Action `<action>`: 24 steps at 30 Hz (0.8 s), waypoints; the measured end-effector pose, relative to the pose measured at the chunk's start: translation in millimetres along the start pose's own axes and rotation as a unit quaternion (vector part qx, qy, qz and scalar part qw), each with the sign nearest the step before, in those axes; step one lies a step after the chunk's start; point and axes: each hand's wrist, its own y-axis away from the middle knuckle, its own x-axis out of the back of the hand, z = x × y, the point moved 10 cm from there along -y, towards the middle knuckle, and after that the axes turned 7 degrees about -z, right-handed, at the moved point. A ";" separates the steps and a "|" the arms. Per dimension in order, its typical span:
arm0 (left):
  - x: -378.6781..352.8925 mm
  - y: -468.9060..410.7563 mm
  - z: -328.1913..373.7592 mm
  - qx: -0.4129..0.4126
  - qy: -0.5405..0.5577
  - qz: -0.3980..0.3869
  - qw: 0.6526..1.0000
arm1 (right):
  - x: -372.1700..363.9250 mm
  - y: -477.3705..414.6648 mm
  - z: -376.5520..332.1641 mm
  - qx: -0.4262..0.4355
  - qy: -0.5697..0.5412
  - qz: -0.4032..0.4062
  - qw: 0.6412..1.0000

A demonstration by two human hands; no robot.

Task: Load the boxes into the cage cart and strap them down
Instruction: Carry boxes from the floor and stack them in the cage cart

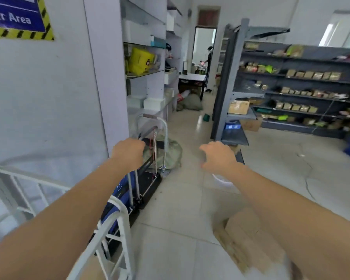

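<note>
The left hand (128,153) is curled by the folded metal trolley (150,150); actual grip cannot be told. The right hand (218,155) is held loosely clawed, empty, above blurred cardboard boxes (249,235).

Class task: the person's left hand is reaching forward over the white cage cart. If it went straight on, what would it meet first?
Most likely the folded hand trolley: the left hand appears to be at its metal frame already, though depth is unclear. The green sack lies just behind.

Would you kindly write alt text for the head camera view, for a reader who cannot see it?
A person's left hand reaches to a folding hand trolley by a white wall, while the open right hand hovers over the tiled floor. A white cage cart stands lower left, a cardboard box lower right, and stocked grey shelving behind.
</note>
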 end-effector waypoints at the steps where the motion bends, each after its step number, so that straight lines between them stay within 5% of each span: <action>1: 4.9 -3.1 22.6 -0.016 0.002 0.002 1.000 | 0.7 7.1 20.7 -0.013 0.000 -0.002 1.000; 24: -30.6 -71.6 462.0 -0.255 0.031 -0.035 0.966 | -96.0 180.8 417.5 -0.304 -0.035 -0.069 0.950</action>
